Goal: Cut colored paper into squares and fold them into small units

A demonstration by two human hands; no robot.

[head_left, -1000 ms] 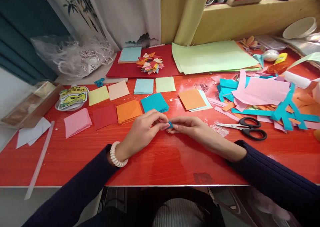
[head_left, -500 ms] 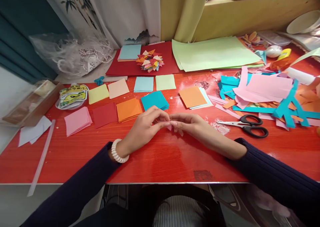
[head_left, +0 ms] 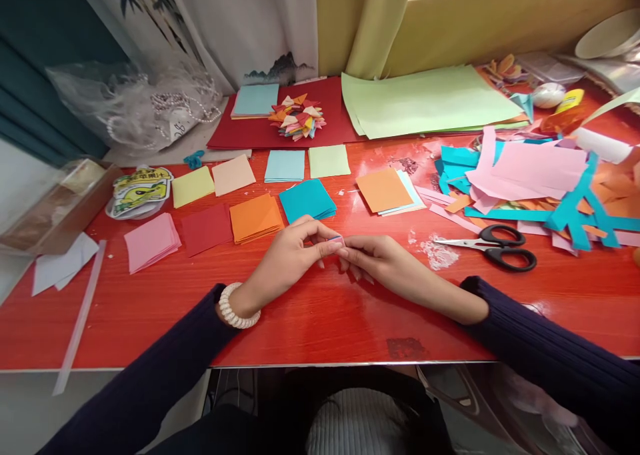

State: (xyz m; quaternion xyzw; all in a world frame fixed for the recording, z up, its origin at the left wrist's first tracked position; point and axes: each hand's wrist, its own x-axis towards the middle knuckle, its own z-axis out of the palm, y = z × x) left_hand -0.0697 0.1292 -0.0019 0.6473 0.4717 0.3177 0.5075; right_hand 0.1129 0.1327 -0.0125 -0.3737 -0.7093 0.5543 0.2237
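My left hand (head_left: 293,255) and my right hand (head_left: 380,260) meet fingertip to fingertip over the red table (head_left: 320,315). Both pinch a tiny folded piece of teal paper (head_left: 339,240), mostly hidden by the fingers. A stack of teal paper squares (head_left: 307,199) lies just beyond my left hand. My left wrist wears a white bead bracelet (head_left: 235,306).
Stacks of coloured squares lie in rows: orange (head_left: 255,217), red (head_left: 206,229), pink (head_left: 151,241). Black-handled scissors (head_left: 493,246) sit to the right by a heap of paper offcuts (head_left: 540,181). A pile of folded paper pieces (head_left: 297,116) rests on red card at the back.
Both hands stayed together at the table's middle. The teal piece, plainly seen a second ago, is now nearly covered by the fingertips. The view shifted slightly.
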